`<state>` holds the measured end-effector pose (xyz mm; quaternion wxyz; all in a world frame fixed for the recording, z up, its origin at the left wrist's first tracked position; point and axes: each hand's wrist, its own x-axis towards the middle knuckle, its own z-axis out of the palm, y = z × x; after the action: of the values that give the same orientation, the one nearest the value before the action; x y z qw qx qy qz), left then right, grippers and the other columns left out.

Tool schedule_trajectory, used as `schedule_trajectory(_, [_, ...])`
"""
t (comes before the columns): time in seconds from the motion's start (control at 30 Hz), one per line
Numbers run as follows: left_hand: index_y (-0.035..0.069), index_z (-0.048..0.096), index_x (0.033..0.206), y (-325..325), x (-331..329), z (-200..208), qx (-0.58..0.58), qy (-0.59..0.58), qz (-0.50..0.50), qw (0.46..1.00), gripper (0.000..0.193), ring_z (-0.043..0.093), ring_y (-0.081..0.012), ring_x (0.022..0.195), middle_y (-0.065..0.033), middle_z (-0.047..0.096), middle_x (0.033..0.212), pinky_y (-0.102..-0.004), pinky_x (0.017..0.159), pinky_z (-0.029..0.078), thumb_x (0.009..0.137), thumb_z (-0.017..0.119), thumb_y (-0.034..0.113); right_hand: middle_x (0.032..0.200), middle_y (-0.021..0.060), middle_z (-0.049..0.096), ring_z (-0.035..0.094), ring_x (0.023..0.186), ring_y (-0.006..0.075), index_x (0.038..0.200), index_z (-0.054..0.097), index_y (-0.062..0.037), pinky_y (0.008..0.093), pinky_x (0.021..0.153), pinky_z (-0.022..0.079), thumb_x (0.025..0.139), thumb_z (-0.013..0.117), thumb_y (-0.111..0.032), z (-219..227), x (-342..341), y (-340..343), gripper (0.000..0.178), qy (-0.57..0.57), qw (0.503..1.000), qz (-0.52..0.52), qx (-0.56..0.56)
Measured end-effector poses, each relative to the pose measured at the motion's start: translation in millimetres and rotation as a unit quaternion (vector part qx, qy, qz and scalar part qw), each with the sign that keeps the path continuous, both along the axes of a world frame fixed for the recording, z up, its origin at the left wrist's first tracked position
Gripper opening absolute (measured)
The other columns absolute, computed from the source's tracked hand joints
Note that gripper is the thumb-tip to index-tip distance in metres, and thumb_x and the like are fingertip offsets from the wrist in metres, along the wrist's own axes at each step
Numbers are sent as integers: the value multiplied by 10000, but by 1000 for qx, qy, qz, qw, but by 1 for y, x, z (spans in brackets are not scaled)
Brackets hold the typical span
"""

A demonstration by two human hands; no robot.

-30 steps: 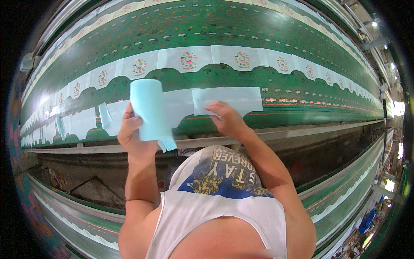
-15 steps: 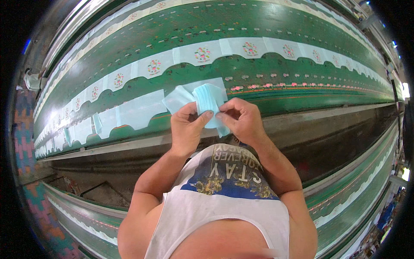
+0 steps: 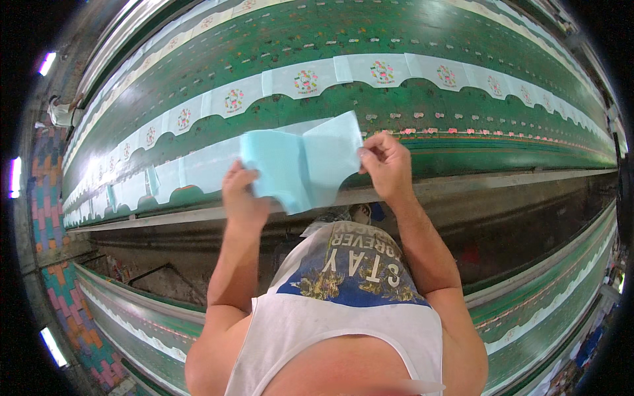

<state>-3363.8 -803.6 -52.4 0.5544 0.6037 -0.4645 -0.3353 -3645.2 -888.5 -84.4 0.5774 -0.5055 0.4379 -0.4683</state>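
Observation:
In front of my chest, light blue cut fabric pieces [image 3: 274, 162] are spread out between my hands, above the near edge of a long green table [image 3: 436, 99]. My left hand [image 3: 244, 191] is closed around the left side of the fabric, thumb on top; it is slightly blurred. A paler panel [image 3: 333, 158] extends to the right, its edge pinched between thumb and fingers of my right hand [image 3: 388, 165]. Where the two panels meet there is a fold or overlap, and I cannot tell how many layers there are. Behind them lies a row of plain pale blue pieces [image 3: 214, 168].
Farther back on the table runs a row of pale pieces with round colourful prints [image 3: 306, 82]. Small white and pink marks [image 3: 456, 131] line the green surface. A metal rail [image 3: 449, 188] edges the table. Another green table [image 3: 528, 297] stands behind me. A person [image 3: 61, 112] is at far left.
The gathered blue fabric has been opened out wide. My left hand has moved left and my right hand slightly right and up, drawing a panel apart from the darker part.

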Motion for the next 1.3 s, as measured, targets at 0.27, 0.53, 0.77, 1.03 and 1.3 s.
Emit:
schedule_trajectory(0.27, [-44,570,1321,-27,59,47,-95,457,89,880,538,653,-298,1133,-166,665,1229,-431,1009,525,822,552,159,834,47,685,639,665,104,982,650,14,264,565,548,922,691,-52,-33,-57,-54,98,76,981,-174,46])
schedule_trajectory(0.53, [-72,581,1274,-49,79,15,-164,399,39,901,505,671,-305,1076,-199,662,1214,-423,989,539,822,543,150,846,40,676,632,682,105,1018,639,1,262,572,531,951,672,-72,-88,-114,-60,104,151,950,-253,100])
schedule_trajectory(0.77, [-68,594,1246,-65,33,39,-87,515,0,853,505,673,-282,1073,-192,675,1186,-414,970,547,792,604,153,861,47,694,640,674,102,1079,665,20,252,559,515,966,646,-39,-99,-136,-83,129,154,950,-263,71])
schedule_trajectory(1.03, [-25,680,1171,-77,-122,40,32,475,-131,870,307,726,-196,895,-124,740,1060,-332,825,590,866,657,-2,1036,43,724,703,828,126,1166,695,-19,259,671,557,1006,601,-61,-110,-178,-69,190,189,962,-192,52])
schedule_trajectory(1.3, [-15,720,1118,-79,-289,-10,156,323,-135,924,223,689,-112,856,-66,750,1013,-269,782,555,895,732,-23,955,56,717,670,808,97,1049,708,10,259,704,544,941,715,-80,-12,-217,-24,141,76,997,21,-9])
